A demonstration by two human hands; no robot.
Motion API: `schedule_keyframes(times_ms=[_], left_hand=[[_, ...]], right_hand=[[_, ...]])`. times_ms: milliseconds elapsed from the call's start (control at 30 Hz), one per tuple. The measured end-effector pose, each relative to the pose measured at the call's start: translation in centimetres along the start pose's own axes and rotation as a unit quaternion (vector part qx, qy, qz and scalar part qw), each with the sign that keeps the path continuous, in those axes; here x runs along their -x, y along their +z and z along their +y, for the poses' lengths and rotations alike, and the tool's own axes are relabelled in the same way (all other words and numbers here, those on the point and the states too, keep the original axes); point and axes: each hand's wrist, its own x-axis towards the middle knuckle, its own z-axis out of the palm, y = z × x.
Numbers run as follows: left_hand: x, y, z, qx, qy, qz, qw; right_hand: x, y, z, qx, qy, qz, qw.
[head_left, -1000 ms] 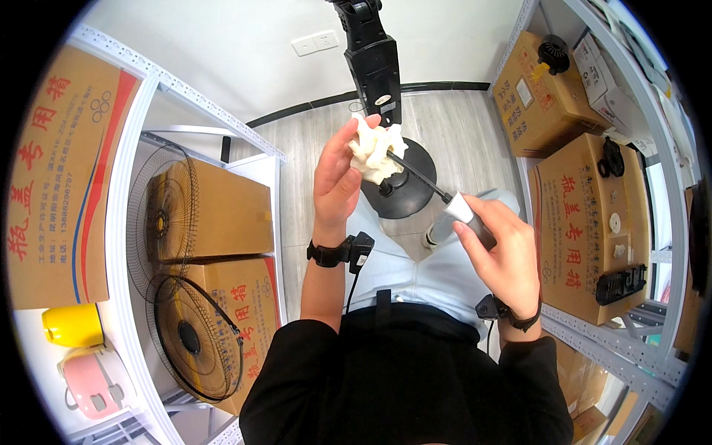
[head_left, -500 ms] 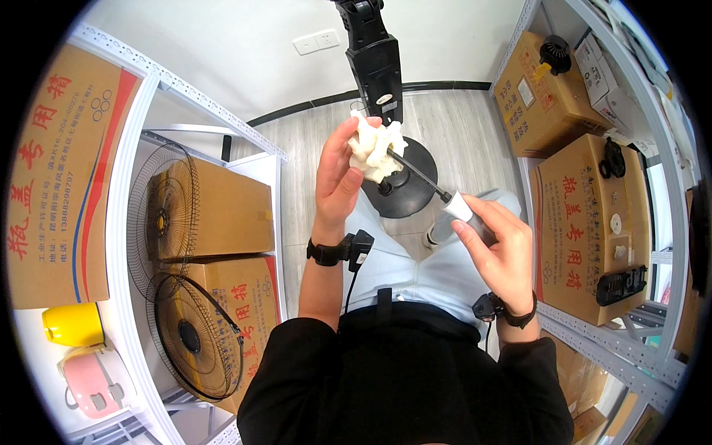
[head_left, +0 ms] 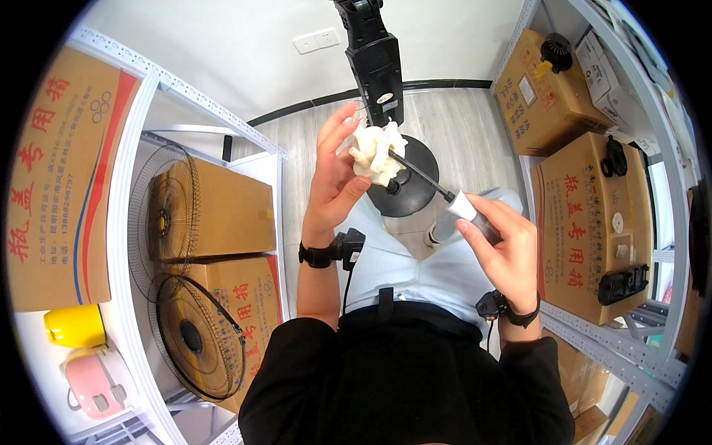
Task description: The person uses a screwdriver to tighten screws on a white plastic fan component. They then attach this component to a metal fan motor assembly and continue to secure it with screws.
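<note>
In front of me is a lumpy cream-coloured part (head_left: 377, 154) with several knobs and hollows; its exact kind is unclear. My left hand (head_left: 331, 174) holds it from the left, thumb on its near side, the index finger raised off it and other fingers partly hidden behind. My right hand (head_left: 508, 241) is wrapped round the white and grey handle of a screwdriver (head_left: 421, 175). The dark shaft points up and left, its tip meeting the part's right side. Exactly where the tip ends is hidden.
Beyond my hands stands a black pole (head_left: 377, 74) on a round base (head_left: 415, 185). A left rack holds cartons (head_left: 222, 215), wire fan guards (head_left: 196, 334), a yellow cup (head_left: 74, 326) and a pink appliance (head_left: 96, 386). Small black parts (head_left: 623, 284) lie on cartons at right.
My left index finger has lifted away from the cream part and the fingers are spread wider. The part has turned slightly and lowered a little. The screwdriver stays against it.
</note>
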Motion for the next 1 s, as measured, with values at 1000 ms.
schedule_keyframes(times_ms=[1000], left_hand=[[0.9, 0.9, -1.1, -0.041, -0.001, 0.017, 0.999]], right_hand=[[0.1, -0.9, 1.4, 0.03, 0.018, 0.008, 0.999]])
